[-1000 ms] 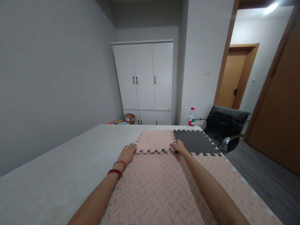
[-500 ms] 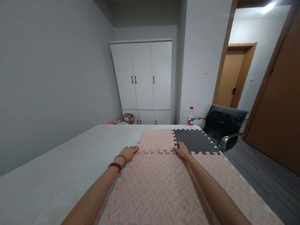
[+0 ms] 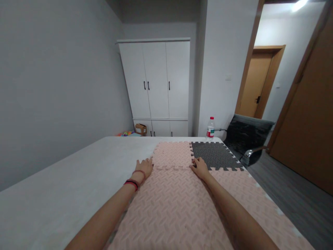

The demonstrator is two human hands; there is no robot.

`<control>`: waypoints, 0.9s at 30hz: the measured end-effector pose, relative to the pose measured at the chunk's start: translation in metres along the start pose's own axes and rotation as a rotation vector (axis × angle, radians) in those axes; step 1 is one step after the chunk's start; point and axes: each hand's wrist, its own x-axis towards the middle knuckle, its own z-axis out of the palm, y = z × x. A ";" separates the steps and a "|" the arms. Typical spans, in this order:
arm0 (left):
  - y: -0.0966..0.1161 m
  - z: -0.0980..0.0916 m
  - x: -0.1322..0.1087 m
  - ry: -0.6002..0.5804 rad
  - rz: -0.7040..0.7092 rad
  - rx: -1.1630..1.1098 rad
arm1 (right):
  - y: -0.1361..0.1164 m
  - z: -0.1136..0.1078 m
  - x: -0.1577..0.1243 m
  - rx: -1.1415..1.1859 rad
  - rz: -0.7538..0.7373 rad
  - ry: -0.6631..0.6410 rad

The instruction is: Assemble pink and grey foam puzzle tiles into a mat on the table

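Note:
Interlocking foam tiles lie on a grey-white table (image 3: 78,173). A small pink tile (image 3: 171,154) sits at the far end, its toothed near edge joined flat to a large pink tile (image 3: 171,205) in front of me. A dark grey tile (image 3: 213,155) lies to its right. My left hand (image 3: 144,166) rests flat with fingers spread at the left end of that seam, partly on the table. At the seam's right end my right hand (image 3: 199,166) presses down flat where pink and grey tiles meet. Neither hand holds anything.
More pink tiles (image 3: 249,194) run along the table's right edge. A water bottle (image 3: 210,128) stands at the far right corner. A black office chair (image 3: 247,137) is beside the table, a white wardrobe (image 3: 157,83) behind it, with a cardboard box (image 3: 140,129) on the floor. An open doorway is at the right.
The small pink tile's near edge, raised and loose a second ago, now lies flat and locked into the large tile. Both hands moved slightly and spread flat at the seam.

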 end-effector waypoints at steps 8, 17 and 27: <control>0.000 0.010 -0.005 0.027 -0.050 -0.052 | -0.048 -0.011 0.020 -0.102 -0.047 -0.009; 0.004 0.015 -0.016 0.144 -0.059 -0.093 | -0.134 0.055 0.043 -0.071 -0.170 -0.238; -0.005 0.036 0.001 0.007 0.073 -0.204 | -0.138 0.080 0.049 -0.108 -0.161 -0.345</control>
